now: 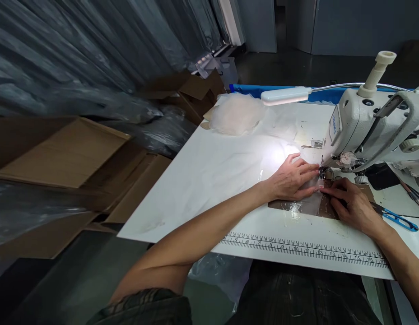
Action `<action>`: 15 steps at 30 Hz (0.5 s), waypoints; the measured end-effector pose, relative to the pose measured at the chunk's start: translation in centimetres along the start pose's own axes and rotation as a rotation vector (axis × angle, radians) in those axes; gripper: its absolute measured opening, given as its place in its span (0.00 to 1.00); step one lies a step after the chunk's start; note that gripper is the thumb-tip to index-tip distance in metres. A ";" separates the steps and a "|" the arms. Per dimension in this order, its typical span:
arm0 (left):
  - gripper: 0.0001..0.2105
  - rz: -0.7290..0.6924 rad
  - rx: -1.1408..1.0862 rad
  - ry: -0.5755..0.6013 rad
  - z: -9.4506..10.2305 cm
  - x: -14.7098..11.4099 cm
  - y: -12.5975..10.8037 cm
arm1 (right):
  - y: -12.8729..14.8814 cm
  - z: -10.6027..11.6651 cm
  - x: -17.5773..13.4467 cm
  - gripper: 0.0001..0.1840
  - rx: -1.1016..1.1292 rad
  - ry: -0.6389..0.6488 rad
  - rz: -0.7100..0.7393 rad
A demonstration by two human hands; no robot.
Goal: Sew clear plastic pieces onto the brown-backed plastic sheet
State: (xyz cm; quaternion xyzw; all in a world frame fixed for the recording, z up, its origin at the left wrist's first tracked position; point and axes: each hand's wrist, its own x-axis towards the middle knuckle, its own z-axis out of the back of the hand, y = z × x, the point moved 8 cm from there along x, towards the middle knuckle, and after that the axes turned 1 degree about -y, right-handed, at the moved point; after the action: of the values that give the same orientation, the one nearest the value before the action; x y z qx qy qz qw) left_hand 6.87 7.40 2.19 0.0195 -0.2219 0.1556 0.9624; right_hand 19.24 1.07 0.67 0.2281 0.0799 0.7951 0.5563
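Note:
A white sewing machine (353, 119) stands at the right, its presser foot (322, 172) low over thin, sheer pale fabric (308, 206). My left hand (292, 179) lies flat on this fabric, fingers stretched toward the foot from the left. Just right of the foot, my right hand (353, 204) has its thumb and index finger closed at the fabric's edge. Under both hands is a shiny brown plate (287, 205). The fabric at the needle is partly hidden by my fingers.
A pile of sheer fabric (238, 113) lies at the table's back left. Blue-handled snips (399, 220) rest beside my right wrist. A ruler strip (297, 248) runs along the front edge. A lamp (286, 95) hangs above; cardboard boxes (63, 149) stand left.

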 end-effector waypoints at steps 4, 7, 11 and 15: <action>0.17 0.124 -0.021 -0.080 0.4 -0.1 2.0 | 0.2 -0.2 -0.2 0.19 -0.023 -0.013 0.029; 0.15 0.107 -0.043 0.075 0.0 0.2 2.6 | 0.6 -0.1 -0.2 0.20 -0.045 -0.051 0.072; 0.19 0.128 -0.059 0.420 0.7 -0.2 2.5 | 0.4 0.2 -0.3 0.21 0.022 -0.098 0.016; 0.20 0.260 -0.134 0.526 4.0 -1.0 2.3 | -0.3 0.2 -0.2 0.20 0.152 -0.099 -0.098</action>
State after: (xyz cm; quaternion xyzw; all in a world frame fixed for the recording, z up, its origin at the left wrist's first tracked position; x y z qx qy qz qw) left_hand 3.59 8.91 5.27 -0.1135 0.0245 0.2622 0.9580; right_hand 19.63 0.95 0.72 0.3046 0.1236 0.7461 0.5790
